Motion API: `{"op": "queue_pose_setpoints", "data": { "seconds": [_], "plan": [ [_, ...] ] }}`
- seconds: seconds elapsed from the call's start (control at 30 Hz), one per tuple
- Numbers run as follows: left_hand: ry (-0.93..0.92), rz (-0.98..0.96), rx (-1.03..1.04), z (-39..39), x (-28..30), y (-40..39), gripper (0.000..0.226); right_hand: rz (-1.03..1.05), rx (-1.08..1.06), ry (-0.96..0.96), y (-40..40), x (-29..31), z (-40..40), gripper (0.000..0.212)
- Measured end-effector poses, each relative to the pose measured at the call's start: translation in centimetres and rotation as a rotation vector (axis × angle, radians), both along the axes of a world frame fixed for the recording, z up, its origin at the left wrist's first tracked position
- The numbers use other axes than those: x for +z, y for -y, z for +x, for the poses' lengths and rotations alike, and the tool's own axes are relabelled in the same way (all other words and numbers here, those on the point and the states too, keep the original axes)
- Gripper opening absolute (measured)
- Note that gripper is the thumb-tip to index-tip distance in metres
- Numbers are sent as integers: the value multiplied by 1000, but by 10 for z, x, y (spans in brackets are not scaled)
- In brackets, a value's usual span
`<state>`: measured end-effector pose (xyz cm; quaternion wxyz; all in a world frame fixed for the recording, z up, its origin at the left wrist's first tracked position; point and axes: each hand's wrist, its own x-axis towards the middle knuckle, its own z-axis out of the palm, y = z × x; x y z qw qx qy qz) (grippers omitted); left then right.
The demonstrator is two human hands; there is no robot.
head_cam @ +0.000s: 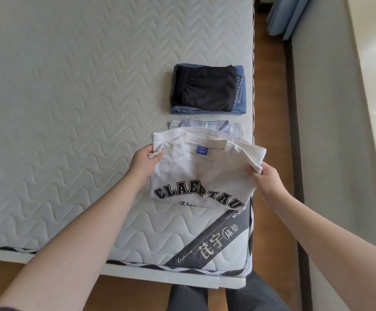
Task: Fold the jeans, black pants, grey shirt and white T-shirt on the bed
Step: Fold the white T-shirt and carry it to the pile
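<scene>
Nearest the bed's (59, 108) foot edge, the white T-shirt (196, 176) lies close to the right-hand corner, already narrowed to a rectangle with its lettering facing up and the collar label showing. The left hand (145, 162) pinches the folded cloth at the shirt's upper left corner, and the right hand (265, 178) pinches the doubled edge at its upper right, both grips closed on the fabric and lifting it a little. Just beyond, partly covered by the T-shirt, the grey shirt (205, 126) lies folded flat. Farther up the bed, the black pants (205, 88) sit folded on top of the folded jeans (241, 95) in a neat stack. By the look of things, three garments are finished and only the T-shirt's last fold or placing remains.
</scene>
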<state>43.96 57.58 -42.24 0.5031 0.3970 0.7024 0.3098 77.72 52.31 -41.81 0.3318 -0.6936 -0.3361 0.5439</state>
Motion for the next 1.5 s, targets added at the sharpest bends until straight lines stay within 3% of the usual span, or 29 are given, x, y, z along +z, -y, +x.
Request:
{"op": "queue_pose_setpoints", "data": {
  "seconds": [0.37,0.7,0.77,0.83,0.9,1.03,1.17,1.27,1.37,1.5],
  "plan": [
    [10,-1,-34,-14,-67,-107,11,63,29,32,-102,-59,23,16],
    [73,-41,48,-20,-170,-172,14,41,113,173,-202,-163,30,13],
    [8,-105,98,-20,-193,-175,36,-3,118,216,-210,-184,30,9],
    [-117,-161,126,-20,-209,-167,67,-68,54,267,-207,-199,28,22],
    [-160,-177,159,-21,-218,-153,75,-98,-20,291,-193,-204,26,36],
    [-91,-219,150,-26,-220,-111,57,-88,29,400,-148,-199,25,56],
    [-33,-294,72,-30,-217,-58,39,-241,218,499,-95,-194,28,30],
    [-32,-379,-5,-35,-211,-19,37,-378,370,520,-55,-192,29,52],
    [-79,-374,-36,-41,-208,17,32,-444,395,523,-21,-186,25,54],
    [40,-376,11,-40,-199,47,8,-380,389,521,5,-183,19,49]
  ]
}}
